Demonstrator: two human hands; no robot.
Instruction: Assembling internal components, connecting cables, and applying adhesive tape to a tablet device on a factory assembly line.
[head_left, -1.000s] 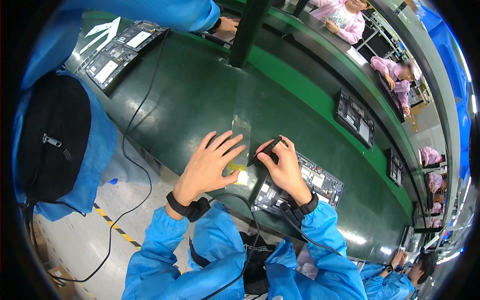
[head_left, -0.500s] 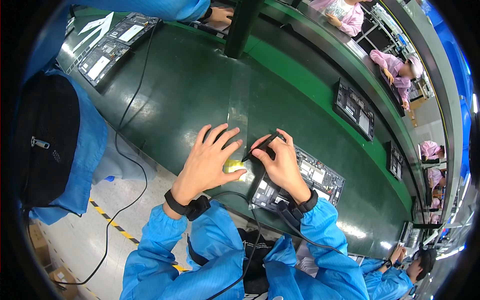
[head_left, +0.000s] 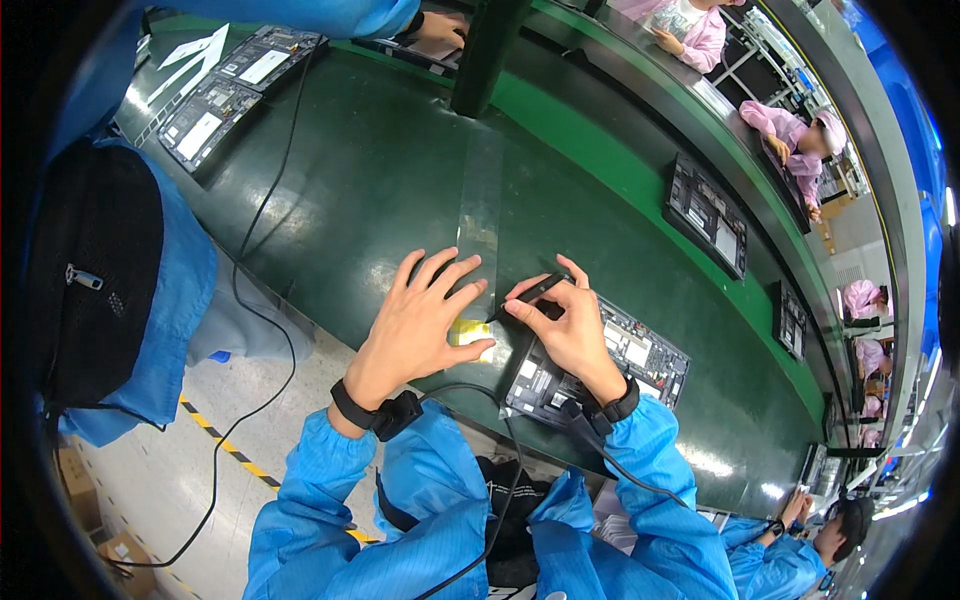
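Stretching across the view, a green bench (head_left: 360, 200) is curving from the upper left toward the lower right, and a brighter green belt (head_left: 590, 155) is running along its far side. A co-worker's blue sleeve (head_left: 280, 18) is showing at the top left, near a dark post (head_left: 487, 60) that is standing on the bench. An opened laptop (head_left: 640, 355) is lying near the close edge, baring its inner parts, partly hidden under the right wrist; two belt laptops (head_left: 707, 215) are lying farther off to the right. Left of the opened laptop, the left hand (head_left: 412, 325) is resting palm down, its fingers spreading wide and holding nothing. The right hand (head_left: 572, 330) is sitting over the laptop's upper left part, its thumb and a finger pinching a slim black tool (head_left: 540, 288); whether the hand is touching the laptop, I cannot tell. Each wrist is wearing a black band (head_left: 395, 415). The tool is slanting down to the left, its tip pointing at the upper right corner of a yellow patch (head_left: 468, 338). That patch is lying on the bench between the hands, the left thumb overlapping it.
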